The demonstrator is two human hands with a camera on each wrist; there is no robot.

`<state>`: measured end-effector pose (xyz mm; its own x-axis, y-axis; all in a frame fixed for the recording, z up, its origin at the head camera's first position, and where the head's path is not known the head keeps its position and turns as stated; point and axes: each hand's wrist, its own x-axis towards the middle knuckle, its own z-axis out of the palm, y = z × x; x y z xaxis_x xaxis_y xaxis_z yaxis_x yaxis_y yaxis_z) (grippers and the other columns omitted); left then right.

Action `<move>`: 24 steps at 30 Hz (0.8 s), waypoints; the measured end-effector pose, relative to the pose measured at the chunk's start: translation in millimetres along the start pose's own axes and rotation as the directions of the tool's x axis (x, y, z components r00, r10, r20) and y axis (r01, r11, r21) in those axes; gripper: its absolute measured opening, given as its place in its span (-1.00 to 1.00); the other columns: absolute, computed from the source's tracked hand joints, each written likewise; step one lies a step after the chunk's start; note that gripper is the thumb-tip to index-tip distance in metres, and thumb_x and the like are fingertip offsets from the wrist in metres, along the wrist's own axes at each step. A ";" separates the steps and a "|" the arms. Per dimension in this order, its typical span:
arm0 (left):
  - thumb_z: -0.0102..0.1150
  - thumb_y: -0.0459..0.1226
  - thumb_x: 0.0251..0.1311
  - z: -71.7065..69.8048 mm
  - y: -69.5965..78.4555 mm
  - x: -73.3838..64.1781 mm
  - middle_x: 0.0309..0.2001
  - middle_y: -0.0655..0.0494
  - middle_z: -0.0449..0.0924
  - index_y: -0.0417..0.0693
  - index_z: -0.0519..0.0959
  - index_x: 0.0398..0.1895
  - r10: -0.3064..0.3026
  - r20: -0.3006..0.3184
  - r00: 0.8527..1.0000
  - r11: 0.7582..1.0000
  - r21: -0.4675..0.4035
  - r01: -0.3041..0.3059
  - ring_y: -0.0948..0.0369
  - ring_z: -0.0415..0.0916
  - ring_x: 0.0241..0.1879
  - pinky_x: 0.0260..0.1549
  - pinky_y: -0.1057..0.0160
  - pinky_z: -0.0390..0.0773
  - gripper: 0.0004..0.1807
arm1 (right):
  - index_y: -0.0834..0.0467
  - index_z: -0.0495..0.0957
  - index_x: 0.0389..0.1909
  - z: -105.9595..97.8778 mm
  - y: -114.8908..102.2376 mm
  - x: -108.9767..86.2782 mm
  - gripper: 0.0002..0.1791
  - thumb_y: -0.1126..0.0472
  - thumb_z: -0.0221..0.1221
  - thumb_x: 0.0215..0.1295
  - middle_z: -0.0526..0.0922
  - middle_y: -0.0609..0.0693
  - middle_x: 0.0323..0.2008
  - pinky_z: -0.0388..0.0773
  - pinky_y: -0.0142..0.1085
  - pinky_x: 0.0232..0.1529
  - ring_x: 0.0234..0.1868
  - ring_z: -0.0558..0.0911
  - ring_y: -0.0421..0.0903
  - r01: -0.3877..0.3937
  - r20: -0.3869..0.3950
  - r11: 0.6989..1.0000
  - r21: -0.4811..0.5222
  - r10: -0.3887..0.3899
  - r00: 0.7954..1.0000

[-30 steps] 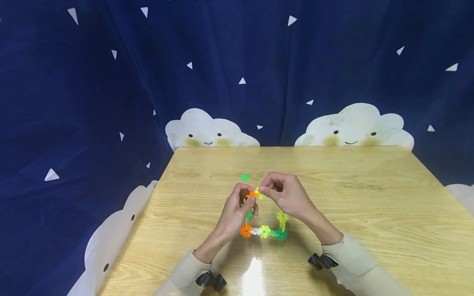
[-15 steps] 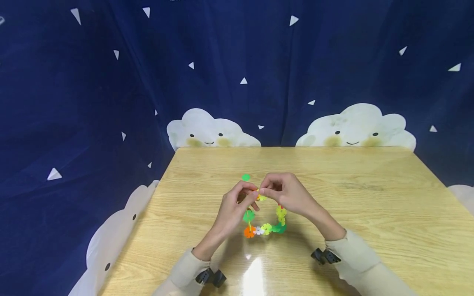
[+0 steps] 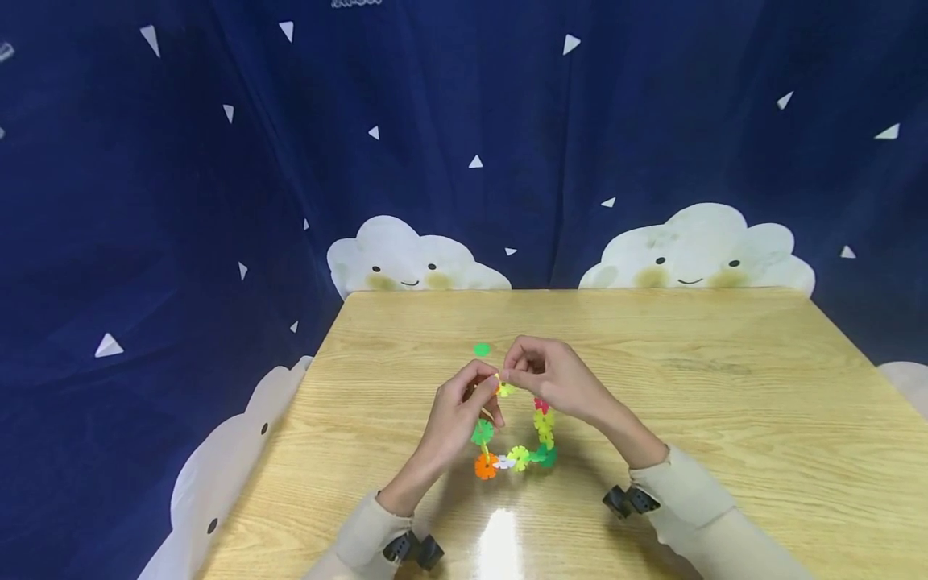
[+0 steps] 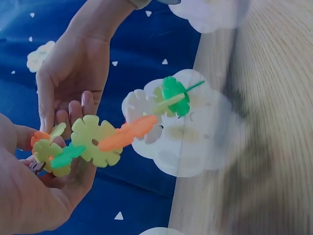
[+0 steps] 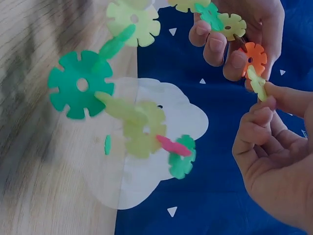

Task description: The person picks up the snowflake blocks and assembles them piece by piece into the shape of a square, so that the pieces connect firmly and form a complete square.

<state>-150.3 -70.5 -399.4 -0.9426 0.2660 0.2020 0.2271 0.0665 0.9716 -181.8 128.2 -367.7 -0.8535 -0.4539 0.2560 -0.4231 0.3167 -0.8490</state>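
A chain of interlocking snowflake discs hangs in a loop below both hands, with an orange disc (image 3: 486, 466) at its lower left corner. The left hand (image 3: 455, 412) pinches another orange disc (image 5: 256, 59) near one end of the chain. Fitted to that disc is a yellow disc (image 5: 257, 84), pinched by the thumb and index finger of the right hand (image 3: 557, 380). At the chain's other end, a pink disc (image 5: 173, 146) joins a green disc (image 5: 182, 157), hanging free. A dark green disc (image 5: 80, 84) forms the lower right corner.
A loose green disc (image 3: 482, 350) lies flat on the wooden table (image 3: 689, 419), just beyond the hands. Behind the table hangs a dark blue curtain (image 3: 435, 97) with white triangles and cloud shapes (image 3: 696, 250). Both sleeves carry black wrist cameras.
The right hand has shifted slightly left, staying by the left fingertips. The orange disc in the left hand has turned, and the hanging loop has swung, with its pink disc now showing.
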 end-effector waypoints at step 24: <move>0.01 -0.29 0.56 -12.6 -0.3 -2.1 -0.50 -0.07 0.47 -0.18 0.60 -0.15 -0.035 -0.040 0.999 0.999 -0.033 0.034 -0.28 0.61 -0.51 -0.53 0.02 0.72 -0.82 | 0.32 0.46 0.35 -7.0 82.0 54.9 -0.53 0.29 0.19 0.48 0.69 0.27 0.08 0.55 -0.35 -0.36 -0.34 0.69 -0.14 -0.297 -0.111 0.910 0.288 0.340 0.934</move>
<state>-151.5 -83.3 -398.5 -0.9590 0.2248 0.1724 0.1866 0.0435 0.9815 -265.4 135.1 -420.0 -0.9745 -0.2242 0.0018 -0.0441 0.1837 -0.9820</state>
